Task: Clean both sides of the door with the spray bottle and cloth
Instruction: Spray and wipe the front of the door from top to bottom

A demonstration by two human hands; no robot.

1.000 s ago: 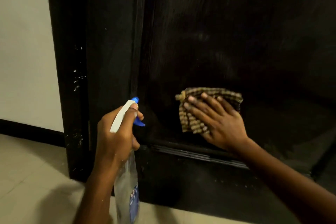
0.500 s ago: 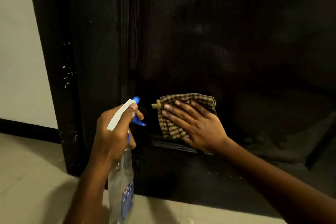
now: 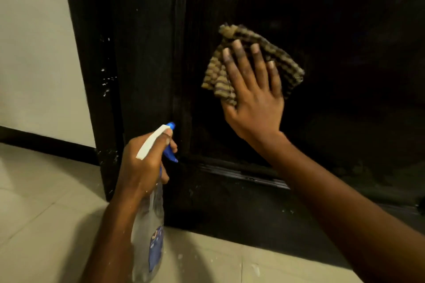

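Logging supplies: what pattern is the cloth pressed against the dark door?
Checked: a brown-and-tan checked woven cloth, clearest in the head view.

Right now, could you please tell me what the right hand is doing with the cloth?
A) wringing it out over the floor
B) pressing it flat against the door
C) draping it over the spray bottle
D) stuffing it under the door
B: the right hand lies with straight fingers on the checked cloth, pressing it flat against the dark door, while the left hand grips the spray bottle.
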